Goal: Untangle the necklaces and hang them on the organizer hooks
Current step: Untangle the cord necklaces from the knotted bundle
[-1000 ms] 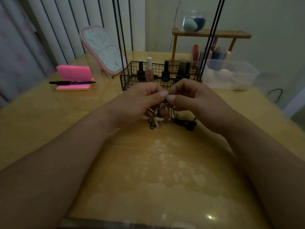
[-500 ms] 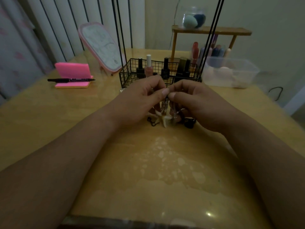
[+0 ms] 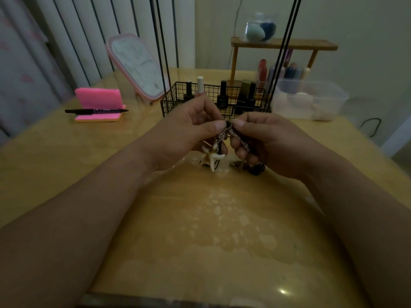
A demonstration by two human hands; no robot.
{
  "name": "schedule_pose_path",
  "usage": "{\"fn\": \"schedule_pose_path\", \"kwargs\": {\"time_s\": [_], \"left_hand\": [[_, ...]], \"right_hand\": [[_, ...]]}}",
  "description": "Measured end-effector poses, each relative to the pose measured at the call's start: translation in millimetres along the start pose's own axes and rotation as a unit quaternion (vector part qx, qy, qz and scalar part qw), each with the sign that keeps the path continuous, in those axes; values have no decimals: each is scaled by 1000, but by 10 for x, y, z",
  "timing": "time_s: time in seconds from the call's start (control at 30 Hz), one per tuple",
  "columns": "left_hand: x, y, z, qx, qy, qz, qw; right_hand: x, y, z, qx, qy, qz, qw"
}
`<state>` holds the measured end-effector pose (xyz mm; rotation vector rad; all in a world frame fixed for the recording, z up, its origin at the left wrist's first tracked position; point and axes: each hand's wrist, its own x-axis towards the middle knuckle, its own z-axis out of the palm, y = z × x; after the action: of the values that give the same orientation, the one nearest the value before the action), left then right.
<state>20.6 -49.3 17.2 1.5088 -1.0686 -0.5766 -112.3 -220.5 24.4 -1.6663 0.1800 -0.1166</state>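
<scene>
Left hand [image 3: 189,132] and right hand [image 3: 266,141] pinch tangled silver-chain necklaces [image 3: 225,133] just above a glossy yellow wooden worktop [image 3: 200,230] in a dim room.

Beyond the hands stands a black wire basket [image 3: 173,101] holding upright nail-polish bottles [image 3: 223,96], with thin black upright rods [image 3: 161,41] rising at its ends. Beyond the right hand sits a clear plastic tub [image 3: 311,101] with pale rounded items inside. Well to the left of the left hand a black marker pen [image 3: 95,111] lies across a pink sticky-note pad [image 3: 99,101]. The thumbs almost meet, each hand gripping chain between thumb and forefinger. A cream starfish pendant [image 3: 212,155] dangles under the left hand, and a dark cord [image 3: 258,170] lies on the worktop under the right.
</scene>
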Motion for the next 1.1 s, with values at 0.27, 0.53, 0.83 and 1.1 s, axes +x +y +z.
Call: {"fn": "schedule_pose_path", "kwargs": {"time_s": [0.27,0.53,0.83,1.1], "left_hand": [[-42,55,-17,-16,-57,-44,997],[-53,61,31,49,-27,-15,998],[-27,25,-2,4,-9,-19,1000],[-4,-24,41,107,-43,-53,992]], "right_hand": [[20,27,2,-58,9,-20,998],[29,14,4,-62,29,-11,998],[31,15,-11,75,34,47,996],[43,2,-31,27,57,-23,998]]}}
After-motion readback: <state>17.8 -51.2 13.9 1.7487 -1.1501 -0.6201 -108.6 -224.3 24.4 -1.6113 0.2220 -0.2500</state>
